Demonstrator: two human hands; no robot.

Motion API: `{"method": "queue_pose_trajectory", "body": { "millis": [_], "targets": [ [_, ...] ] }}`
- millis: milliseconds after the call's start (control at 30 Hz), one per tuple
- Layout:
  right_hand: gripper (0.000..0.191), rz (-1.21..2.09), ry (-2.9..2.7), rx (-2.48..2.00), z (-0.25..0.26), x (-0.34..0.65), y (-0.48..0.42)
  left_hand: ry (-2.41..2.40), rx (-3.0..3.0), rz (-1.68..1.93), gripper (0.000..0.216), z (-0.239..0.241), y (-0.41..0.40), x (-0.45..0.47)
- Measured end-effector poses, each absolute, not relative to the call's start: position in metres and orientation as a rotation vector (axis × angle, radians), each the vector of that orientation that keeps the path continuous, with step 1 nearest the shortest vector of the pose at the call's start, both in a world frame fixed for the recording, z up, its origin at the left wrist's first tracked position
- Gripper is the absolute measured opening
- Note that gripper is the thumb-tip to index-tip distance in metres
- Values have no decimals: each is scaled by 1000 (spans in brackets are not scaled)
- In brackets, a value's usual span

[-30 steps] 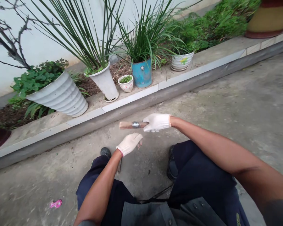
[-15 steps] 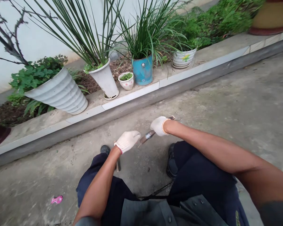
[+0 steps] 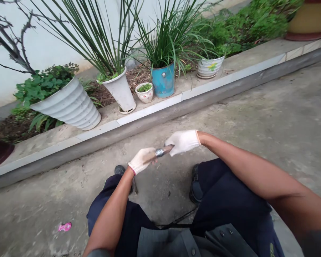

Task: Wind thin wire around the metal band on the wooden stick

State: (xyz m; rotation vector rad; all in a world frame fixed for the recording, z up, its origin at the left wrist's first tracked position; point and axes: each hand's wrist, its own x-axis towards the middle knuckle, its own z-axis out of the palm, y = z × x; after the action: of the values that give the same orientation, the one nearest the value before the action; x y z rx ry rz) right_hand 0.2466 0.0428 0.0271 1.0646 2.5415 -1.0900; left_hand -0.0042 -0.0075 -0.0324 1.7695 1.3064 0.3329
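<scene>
Between my hands is a brown, stick-like wooden handle with a silvery ridged band (image 3: 159,152); its exact kind is hard to make out. My left hand (image 3: 141,160), in a white knitted glove, is closed around its left end, with fingertips showing beneath. My right hand (image 3: 183,142), gloved alike, pinches the darker right end, and its fingers hide whatever lies beyond. Both hands are low over the concrete, in front of my knees. Below my left wrist, a thin brown piece (image 3: 135,187) shows beside my shoe, partly hidden by my arm.
A raised, tile-edged planter bed (image 3: 149,113) crosses ahead. On it stand a ribbed white pot (image 3: 72,107), a tall white pot (image 3: 121,92), a small white pot (image 3: 145,95), and a blue pot (image 3: 163,84). A pink object (image 3: 65,227) lies on the concrete at left.
My right hand has turned and shifted to the handle's right end. The handle has moved left, and its left end now lies in my left hand, which was apart from it before.
</scene>
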Motion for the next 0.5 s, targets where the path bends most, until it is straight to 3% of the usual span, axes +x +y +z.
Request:
{"method": "queue_pose_trajectory", "body": {
  "millis": [133, 267, 500],
  "targets": [
    [29, -1095, 2541, 1363, 23, 247, 54, 1396, 1702, 330, 43, -43, -9, 7],
    [31, -579, 2554, 1549, 8, 236, 60, 1312, 1707, 269, 32, -48, -15, 18],
    [35, -363, 2317, 1426, -14, 206, 47, 1373, 1897, 36, 32, -44, -15, 18]
  ]
}}
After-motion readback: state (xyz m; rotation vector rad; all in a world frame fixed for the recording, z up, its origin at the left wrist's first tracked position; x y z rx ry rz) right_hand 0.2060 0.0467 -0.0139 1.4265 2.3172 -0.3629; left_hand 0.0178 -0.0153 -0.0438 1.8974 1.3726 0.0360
